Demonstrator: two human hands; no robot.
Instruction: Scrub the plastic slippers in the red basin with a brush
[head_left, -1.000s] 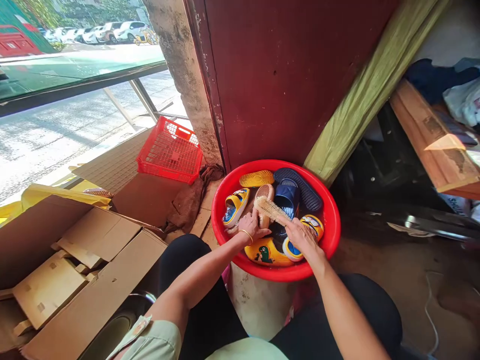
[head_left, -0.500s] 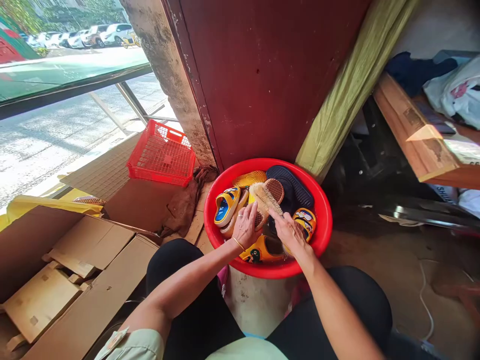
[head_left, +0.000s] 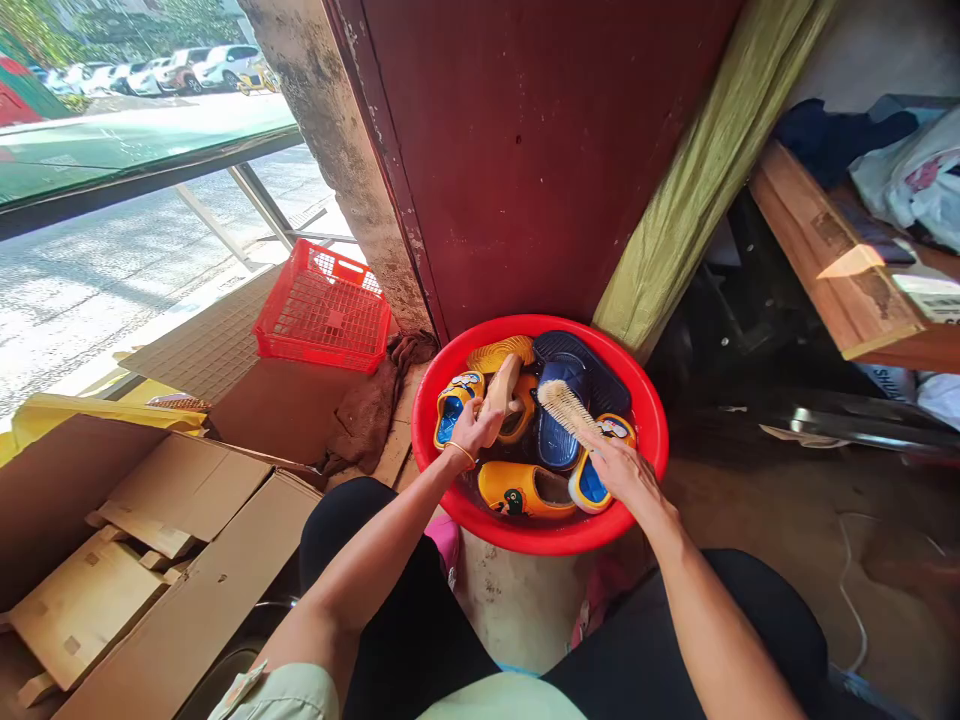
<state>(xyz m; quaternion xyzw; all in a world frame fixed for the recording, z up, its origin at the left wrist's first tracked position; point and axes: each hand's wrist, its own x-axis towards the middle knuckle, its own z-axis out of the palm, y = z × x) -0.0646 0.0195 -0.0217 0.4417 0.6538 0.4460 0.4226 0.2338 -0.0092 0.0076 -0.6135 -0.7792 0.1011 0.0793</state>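
My left hand (head_left: 475, 430) is closed around a tan slipper (head_left: 504, 384), which it holds tilted on edge over the left part of a red basin (head_left: 651, 455). In my right hand (head_left: 626, 470) is a scrub brush (head_left: 564, 406), its pale bristles showing, apart from the slipper. Beneath the hands, the basin holds other footwear in what looks like water. A yellow clog (head_left: 499, 487) with a dark cartoon figure lies at the front, and a yellow sandal (head_left: 451, 408) with a blue insole lies at the left. Navy slippers (head_left: 600, 372) rest at the back right.
A red plastic crate (head_left: 322, 310) sits on cardboard at the left, beside a brown cloth (head_left: 371, 415). Closer in is an open cardboard box (head_left: 217, 540) with wooden pieces inside. A dark red door (head_left: 525, 180) stands behind the basin, and a wooden shelf (head_left: 817, 240) juts in at right.
The slipper has been turned from sole-up onto its edge and shifted left. The brush has come off its sole and moved right with my right hand. More of the navy slipper shows.
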